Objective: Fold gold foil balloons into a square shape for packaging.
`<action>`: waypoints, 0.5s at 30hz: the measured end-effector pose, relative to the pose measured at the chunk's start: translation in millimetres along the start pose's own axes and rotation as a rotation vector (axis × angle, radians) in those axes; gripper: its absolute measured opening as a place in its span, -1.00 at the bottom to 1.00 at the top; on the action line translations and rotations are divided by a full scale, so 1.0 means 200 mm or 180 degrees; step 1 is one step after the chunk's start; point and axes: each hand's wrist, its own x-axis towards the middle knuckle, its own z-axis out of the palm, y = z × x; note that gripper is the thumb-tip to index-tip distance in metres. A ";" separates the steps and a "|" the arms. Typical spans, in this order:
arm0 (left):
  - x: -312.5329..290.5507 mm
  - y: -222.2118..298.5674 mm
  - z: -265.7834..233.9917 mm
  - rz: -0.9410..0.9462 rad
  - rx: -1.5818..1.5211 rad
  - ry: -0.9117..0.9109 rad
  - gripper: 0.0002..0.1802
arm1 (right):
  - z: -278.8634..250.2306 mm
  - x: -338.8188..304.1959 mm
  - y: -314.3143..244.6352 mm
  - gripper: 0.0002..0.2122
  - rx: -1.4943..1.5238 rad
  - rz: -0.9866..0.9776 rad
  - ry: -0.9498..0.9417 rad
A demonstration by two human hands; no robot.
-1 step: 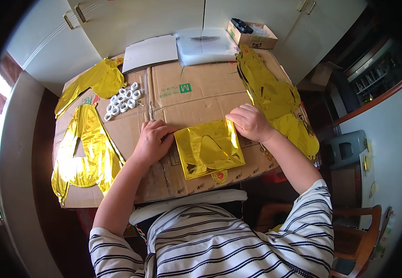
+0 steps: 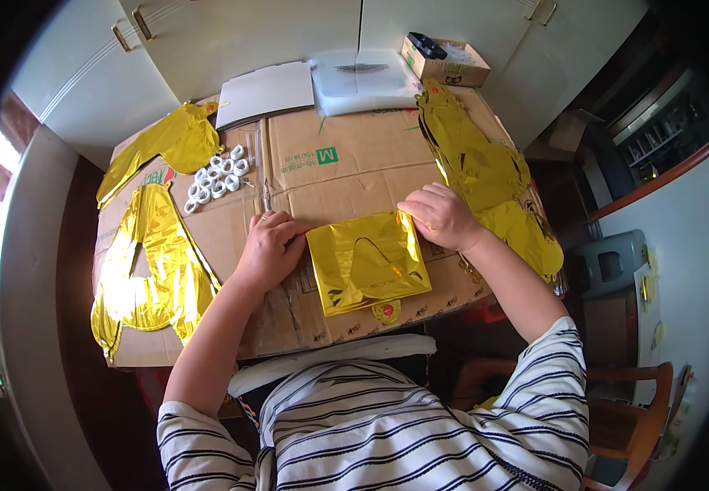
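Observation:
A gold foil balloon point(image 2: 368, 266), folded flat into a rough rectangle, lies on the cardboard in front of me. At its far left corner my left hand point(image 2: 274, 245) has its fingers closed on the edge. My right hand point(image 2: 439, 217) pinches the far right corner between thumb and fingers. A small round tab with a red dot point(image 2: 387, 311) sticks out from under the near edge of the foil. To the left another flat gold foil balloon point(image 2: 154, 262) is spread out. On the right, a pile of flat gold foil balloons point(image 2: 485, 172) runs along the table side.
Several small white rolls point(image 2: 218, 176) sit in a cluster at the left, beside one more gold foil piece point(image 2: 166, 143). Along the back are white card sheets point(image 2: 266, 94), a stack of clear plastic bags point(image 2: 363, 82) and a small carton point(image 2: 448, 64). A wooden chair point(image 2: 645, 409) stands at the right.
The creases and reflections on the folded foil have shifted slightly, and its near right corner sits a touch differently. Both hands stay in place.

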 end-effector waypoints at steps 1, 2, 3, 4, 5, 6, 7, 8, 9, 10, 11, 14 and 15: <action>0.00 0.00 0.01 -0.0013 0.0069 0.0038 -0.83 | 0.00 0.00 0.00 -0.81 0.0005 0.0001 -0.0008; 0.00 0.00 0.01 -0.0026 0.0138 0.0075 -0.84 | 0.01 0.00 0.00 -0.81 0.0011 0.0003 -0.0016; 0.00 0.00 0.02 -0.0041 0.0207 0.0116 -0.85 | 0.01 0.01 0.00 -0.81 -0.0017 -0.0024 -0.0012; 0.00 -0.01 0.03 -0.0044 0.0249 0.0184 -0.86 | 0.01 0.01 0.00 -0.82 -0.0044 -0.0050 -0.0009; 0.00 -0.01 0.04 -0.0047 0.0292 0.0253 -0.88 | 0.00 0.02 -0.01 -0.82 -0.0072 -0.0077 -0.0005; 0.00 -0.01 0.05 -0.0049 0.0332 0.0319 -0.89 | 0.00 0.02 -0.01 -0.83 -0.0161 -0.0145 -0.0037; 0.00 -0.01 0.06 0.0033 0.0456 0.0392 -0.90 | 0.00 0.02 -0.01 -0.84 -0.0250 -0.0213 -0.0070; 0.00 0.00 0.06 0.0114 0.0580 0.0465 -0.91 | 0.00 0.02 -0.01 -0.85 -0.0338 -0.0281 -0.0103; 0.00 0.00 0.06 0.0197 0.0704 0.0537 -0.92 | -0.01 0.02 0.00 -0.86 -0.0436 -0.0378 -0.0139; 0.00 0.00 0.06 0.0342 0.0812 0.0575 -0.91 | -0.01 0.03 0.00 -0.86 -0.0533 -0.0475 -0.0175; 0.01 0.00 0.06 0.0487 0.0919 0.0614 -0.90 | -0.01 0.03 0.00 -0.86 -0.0630 -0.0573 -0.0211; 0.03 0.00 0.04 0.0780 0.1176 0.0642 -0.91 | -0.03 0.07 0.01 -0.88 -0.0797 -0.0815 -0.0275; 0.04 0.00 0.03 0.0853 0.1248 0.0636 -0.91 | -0.03 0.07 0.01 -0.88 -0.0810 -0.0842 -0.0305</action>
